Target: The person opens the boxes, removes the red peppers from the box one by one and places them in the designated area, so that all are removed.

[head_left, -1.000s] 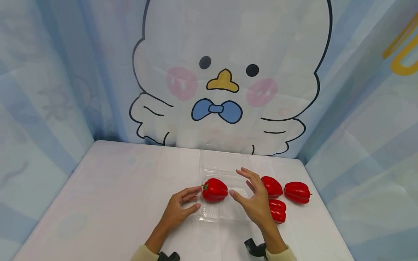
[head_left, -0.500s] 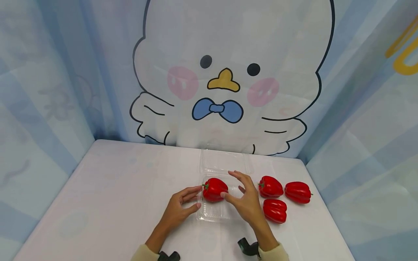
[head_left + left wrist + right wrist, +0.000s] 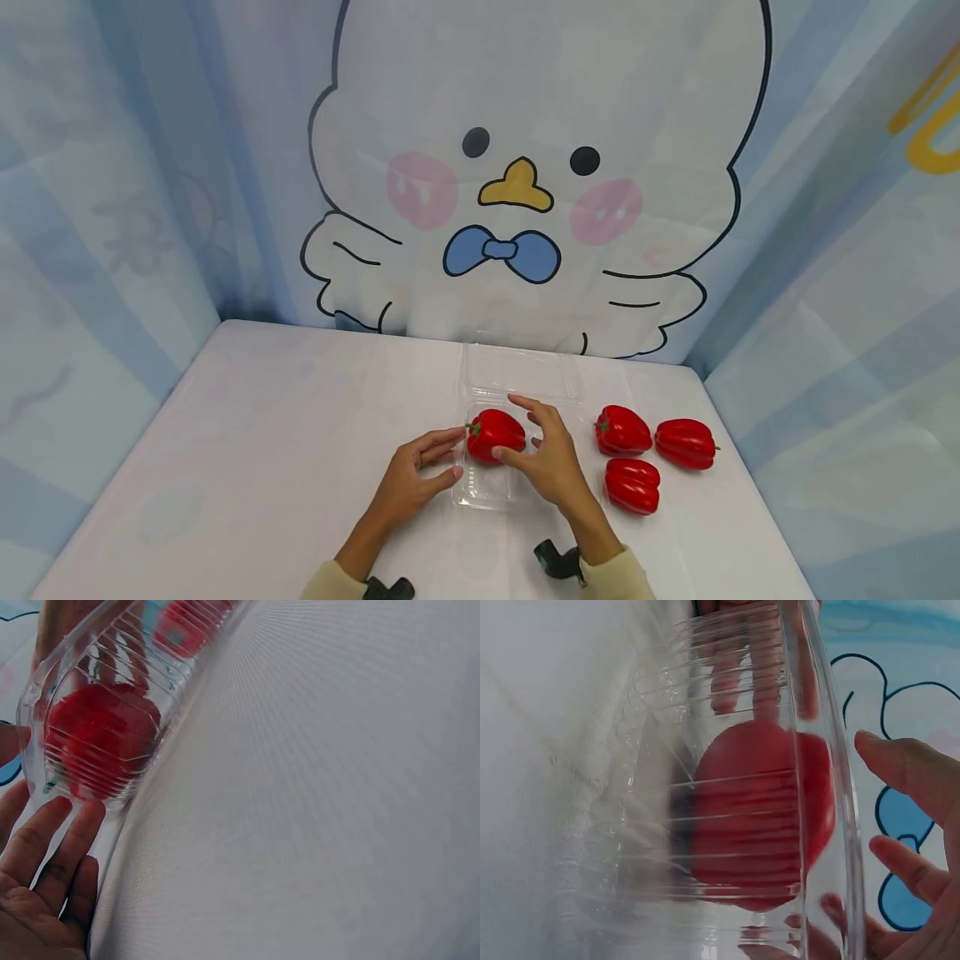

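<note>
A red bell pepper [image 3: 495,432] with a green stem lies in the left part of a clear plastic clamshell box [image 3: 483,497], whose lid is raised at the back. My left hand [image 3: 411,482] touches the box's left side with extended fingers. In the left wrist view, those fingertips [image 3: 94,806] meet the ribbed wall beside the pepper. My right hand [image 3: 551,467] reaches over the box from the right, its fingers spread around the pepper's right side. Its thumb overlaps the pepper's front edge; contact is unclear. The right wrist view shows the pepper [image 3: 757,817] through the clear wall.
Three more red bell peppers stand right of the box: one at the back [image 3: 623,430], another farther right [image 3: 685,443] and one in front [image 3: 632,486]. A white table [image 3: 262,467] bears everything. A printed curtain [image 3: 517,100] hangs behind it.
My right hand has moved left, from beside the loose peppers to the pepper in the box. My left hand and the box have stayed in place.
</note>
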`<state>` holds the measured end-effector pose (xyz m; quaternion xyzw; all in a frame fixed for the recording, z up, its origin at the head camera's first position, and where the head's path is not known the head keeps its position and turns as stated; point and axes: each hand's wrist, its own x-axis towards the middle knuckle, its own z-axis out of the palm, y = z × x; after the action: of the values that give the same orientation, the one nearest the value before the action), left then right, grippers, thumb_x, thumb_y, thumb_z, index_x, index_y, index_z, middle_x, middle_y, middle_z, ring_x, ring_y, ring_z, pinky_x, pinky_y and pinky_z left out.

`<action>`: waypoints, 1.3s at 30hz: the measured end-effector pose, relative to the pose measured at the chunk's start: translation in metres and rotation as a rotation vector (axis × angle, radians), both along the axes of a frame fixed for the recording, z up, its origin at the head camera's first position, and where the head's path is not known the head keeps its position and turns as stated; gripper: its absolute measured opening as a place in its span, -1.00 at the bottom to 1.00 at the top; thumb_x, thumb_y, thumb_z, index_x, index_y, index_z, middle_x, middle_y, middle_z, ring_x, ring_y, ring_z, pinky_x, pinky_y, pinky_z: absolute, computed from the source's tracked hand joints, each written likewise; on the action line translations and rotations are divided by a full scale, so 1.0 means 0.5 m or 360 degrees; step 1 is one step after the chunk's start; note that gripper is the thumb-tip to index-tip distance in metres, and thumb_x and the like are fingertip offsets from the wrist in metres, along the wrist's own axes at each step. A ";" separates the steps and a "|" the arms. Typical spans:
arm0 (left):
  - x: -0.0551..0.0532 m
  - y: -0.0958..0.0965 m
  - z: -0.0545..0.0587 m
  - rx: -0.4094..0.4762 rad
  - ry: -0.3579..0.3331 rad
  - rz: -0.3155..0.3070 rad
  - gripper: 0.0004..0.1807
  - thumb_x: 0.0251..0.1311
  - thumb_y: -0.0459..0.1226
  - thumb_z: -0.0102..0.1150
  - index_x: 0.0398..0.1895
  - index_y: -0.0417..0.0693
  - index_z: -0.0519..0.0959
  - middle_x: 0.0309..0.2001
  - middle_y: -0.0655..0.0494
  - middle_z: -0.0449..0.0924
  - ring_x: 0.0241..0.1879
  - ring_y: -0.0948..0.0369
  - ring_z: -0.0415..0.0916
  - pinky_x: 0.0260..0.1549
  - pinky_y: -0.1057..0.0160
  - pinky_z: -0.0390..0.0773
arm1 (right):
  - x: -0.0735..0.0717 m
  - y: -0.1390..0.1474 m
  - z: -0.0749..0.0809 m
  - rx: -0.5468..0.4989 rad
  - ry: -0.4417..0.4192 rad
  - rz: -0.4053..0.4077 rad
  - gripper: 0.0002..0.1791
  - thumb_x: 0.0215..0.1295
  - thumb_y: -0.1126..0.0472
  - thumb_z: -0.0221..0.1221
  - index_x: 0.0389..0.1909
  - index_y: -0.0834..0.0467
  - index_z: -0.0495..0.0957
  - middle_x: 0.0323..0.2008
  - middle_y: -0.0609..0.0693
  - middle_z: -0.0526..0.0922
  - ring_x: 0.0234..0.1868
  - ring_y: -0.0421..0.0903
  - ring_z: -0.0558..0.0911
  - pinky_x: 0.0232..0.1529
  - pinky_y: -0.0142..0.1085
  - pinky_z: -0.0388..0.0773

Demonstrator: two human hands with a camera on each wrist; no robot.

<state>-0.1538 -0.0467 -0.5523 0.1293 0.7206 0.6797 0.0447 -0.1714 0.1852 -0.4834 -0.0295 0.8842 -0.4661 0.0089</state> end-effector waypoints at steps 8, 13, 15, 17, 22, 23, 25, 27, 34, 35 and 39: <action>0.001 -0.002 0.005 -0.0001 -0.0017 -0.0012 -0.39 0.33 -0.29 0.44 0.43 -0.09 0.52 0.45 -0.04 0.56 0.30 -0.03 0.67 0.31 0.23 0.63 | -0.007 -0.011 -0.008 0.0014 -0.0030 0.0052 -0.16 0.15 0.22 0.56 0.45 -0.20 0.49 0.43 0.18 0.48 0.47 0.27 0.47 0.33 0.25 0.61; 0.001 -0.002 0.006 0.0010 -0.0005 -0.0023 -0.39 0.33 -0.29 0.43 0.44 -0.11 0.52 0.46 -0.07 0.55 0.31 -0.06 0.67 0.32 0.19 0.63 | -0.008 -0.013 -0.015 0.0044 -0.0012 0.0073 -0.23 0.17 0.24 0.55 0.41 -0.15 0.53 0.37 0.16 0.53 0.43 0.25 0.50 0.31 0.27 0.61; 0.000 -0.003 0.005 0.0014 0.0009 -0.0028 -0.39 0.34 -0.29 0.43 0.44 -0.12 0.51 0.46 -0.08 0.55 0.31 -0.07 0.66 0.31 0.17 0.63 | -0.008 -0.013 -0.016 0.0066 -0.0009 0.0075 -0.26 0.17 0.25 0.55 0.38 -0.12 0.56 0.34 0.16 0.55 0.43 0.24 0.51 0.31 0.26 0.62; 0.000 -0.004 0.004 0.0016 0.0021 -0.0031 -0.39 0.34 -0.29 0.43 0.44 -0.13 0.51 0.46 -0.08 0.55 0.31 -0.08 0.66 0.31 0.17 0.63 | -0.008 -0.014 -0.017 0.0089 -0.0007 0.0077 -0.28 0.17 0.26 0.55 0.36 -0.10 0.57 0.32 0.15 0.56 0.41 0.23 0.52 0.31 0.25 0.63; -0.001 -0.004 0.001 0.0026 0.0030 -0.0034 -0.39 0.33 -0.31 0.43 0.43 -0.11 0.52 0.45 -0.07 0.55 0.30 -0.07 0.67 0.31 0.17 0.64 | -0.009 -0.014 -0.023 0.0130 0.0015 0.0070 -0.28 0.16 0.28 0.56 0.35 -0.11 0.57 0.28 0.15 0.58 0.38 0.21 0.55 0.32 0.23 0.64; -0.001 -0.003 0.001 0.0027 0.0032 -0.0035 -0.40 0.33 -0.32 0.43 0.43 -0.11 0.52 0.45 -0.07 0.55 0.30 -0.07 0.67 0.31 0.17 0.64 | -0.010 -0.014 -0.024 0.0132 0.0021 0.0067 -0.27 0.15 0.28 0.56 0.35 -0.11 0.57 0.27 0.15 0.59 0.37 0.21 0.55 0.33 0.24 0.63; 0.000 -0.002 0.002 0.0023 0.0035 -0.0038 -0.40 0.34 -0.33 0.42 0.43 -0.12 0.52 0.45 -0.08 0.55 0.30 -0.08 0.67 0.31 0.16 0.64 | -0.011 -0.015 -0.025 0.0132 0.0030 0.0061 -0.26 0.15 0.30 0.56 0.35 -0.12 0.56 0.26 0.15 0.59 0.36 0.21 0.56 0.33 0.24 0.63; 0.000 -0.001 0.003 0.0019 0.0035 -0.0034 -0.40 0.34 -0.34 0.41 0.43 -0.12 0.52 0.45 -0.07 0.56 0.30 -0.08 0.67 0.31 0.14 0.64 | -0.012 -0.016 -0.027 0.0134 0.0036 0.0051 -0.26 0.15 0.30 0.55 0.34 -0.13 0.56 0.25 0.14 0.60 0.35 0.21 0.57 0.33 0.24 0.63; -0.002 -0.001 0.005 -0.0008 0.0035 -0.0016 -0.41 0.35 -0.33 0.40 0.42 -0.15 0.52 0.44 -0.10 0.56 0.29 -0.10 0.67 0.30 0.12 0.65 | -0.013 -0.015 -0.029 0.0130 0.0032 0.0028 -0.30 0.20 0.27 0.53 0.34 -0.17 0.54 0.23 0.13 0.59 0.33 0.21 0.59 0.33 0.22 0.64; -0.001 -0.001 0.005 -0.0005 0.0029 -0.0014 -0.41 0.34 -0.33 0.41 0.42 -0.15 0.52 0.43 -0.10 0.57 0.28 -0.09 0.68 0.30 0.13 0.65 | -0.013 -0.014 -0.028 0.0125 0.0031 0.0024 -0.30 0.21 0.26 0.52 0.35 -0.18 0.54 0.24 0.13 0.59 0.34 0.21 0.59 0.33 0.22 0.63; -0.001 -0.002 0.005 0.0012 0.0004 -0.0009 -0.41 0.32 -0.35 0.43 0.41 -0.14 0.53 0.42 -0.09 0.58 0.27 -0.07 0.69 0.30 0.15 0.66 | -0.010 -0.011 -0.023 0.0093 0.0018 -0.0004 -0.30 0.22 0.23 0.52 0.36 -0.19 0.53 0.24 0.11 0.58 0.33 0.19 0.59 0.32 0.21 0.64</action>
<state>-0.1540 -0.0478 -0.5499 0.1324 0.7178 0.6821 0.0453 -0.1765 0.1798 -0.4951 -0.0308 0.8975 -0.4399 0.0043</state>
